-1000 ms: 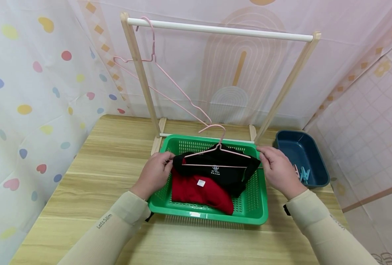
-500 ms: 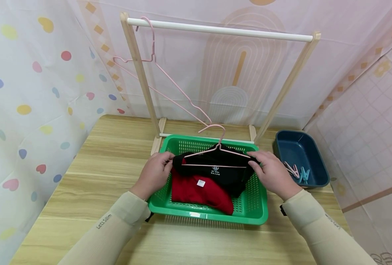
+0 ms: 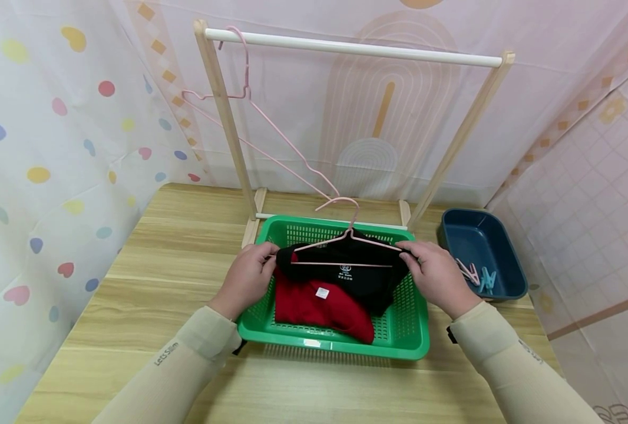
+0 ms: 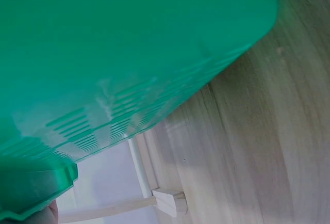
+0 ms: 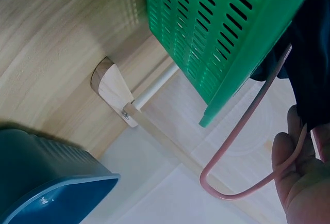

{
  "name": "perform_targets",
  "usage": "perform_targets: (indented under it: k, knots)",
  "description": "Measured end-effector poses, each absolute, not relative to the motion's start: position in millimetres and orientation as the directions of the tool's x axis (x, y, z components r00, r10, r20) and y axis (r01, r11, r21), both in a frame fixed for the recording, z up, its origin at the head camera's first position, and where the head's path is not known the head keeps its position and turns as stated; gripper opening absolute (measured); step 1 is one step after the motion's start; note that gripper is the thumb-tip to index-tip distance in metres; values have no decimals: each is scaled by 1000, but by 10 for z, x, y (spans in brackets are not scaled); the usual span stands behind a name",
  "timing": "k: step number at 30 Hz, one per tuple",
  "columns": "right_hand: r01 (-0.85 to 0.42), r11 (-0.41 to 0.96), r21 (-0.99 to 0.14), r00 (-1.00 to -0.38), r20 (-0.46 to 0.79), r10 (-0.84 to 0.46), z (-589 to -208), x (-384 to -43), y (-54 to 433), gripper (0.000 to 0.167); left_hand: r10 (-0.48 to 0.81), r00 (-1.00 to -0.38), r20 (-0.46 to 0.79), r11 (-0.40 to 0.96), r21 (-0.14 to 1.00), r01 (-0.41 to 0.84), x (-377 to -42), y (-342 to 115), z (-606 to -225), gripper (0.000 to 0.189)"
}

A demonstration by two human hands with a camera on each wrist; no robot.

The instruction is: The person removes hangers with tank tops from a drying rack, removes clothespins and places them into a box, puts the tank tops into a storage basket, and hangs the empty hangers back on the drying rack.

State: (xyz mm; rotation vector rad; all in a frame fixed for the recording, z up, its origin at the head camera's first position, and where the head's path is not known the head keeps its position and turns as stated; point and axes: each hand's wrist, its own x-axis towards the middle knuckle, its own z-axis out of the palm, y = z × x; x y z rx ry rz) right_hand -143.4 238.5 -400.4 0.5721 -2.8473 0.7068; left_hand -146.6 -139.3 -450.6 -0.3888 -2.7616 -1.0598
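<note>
My left hand (image 3: 245,277) pinches the left end of a black garment (image 3: 372,288) over the green basket (image 3: 367,348). Across from it, my right hand (image 3: 441,277) grips the garment's right end together with the pink clothes hanger (image 3: 367,265). The hanger lies along the black cloth, hook upward. In the right wrist view, a bent hanger end (image 5: 206,175) sticks out past the cloth, and fingers (image 5: 283,152) hold it. A folded red garment (image 3: 314,312) with a white tag lies in the basket. The left wrist view mostly shows the basket's side (image 4: 129,53), hiding the left grip.
Behind the basket stands a wooden rack (image 3: 454,141) with a white rail (image 3: 356,46). A second pink hanger (image 3: 279,126) hangs at its left end. A dark blue tub (image 3: 468,235) at right holds clothespins (image 3: 487,280). The wooden table (image 3: 149,282) spreads around.
My right hand has moved left, in from the far right end of the garment, then stayed nearly still. The held hanger has shifted slightly left. My left hand stays in place.
</note>
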Motion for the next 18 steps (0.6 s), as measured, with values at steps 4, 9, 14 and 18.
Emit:
perform_targets:
  k: [4, 9, 14, 18]
  knots:
    - [-410, 816, -407, -909, 261, -326, -4006, -1437, 2389, 26, 183, -954, 240, 714, 635, 296, -1462, -1390, -4501, 12]
    - [-416, 814, -405, -903, 285, -320, -4007, -1434, 2394, 24, 181, -951, 252, 708, 638, 304, -1455, -1390, -4502, 12]
    - [-413, 813, -411, -904, 297, -309, -4008, -1429, 2399, 23, 178, -948, 264, 705, 638, 310, -1453, -1395, -4514, 12]
    - [-413, 811, -415, -903, 307, -302, -4009, -1425, 2403, 22, 172, -947, 271, 697, 646, 311, -1453, -1392, -4518, 12]
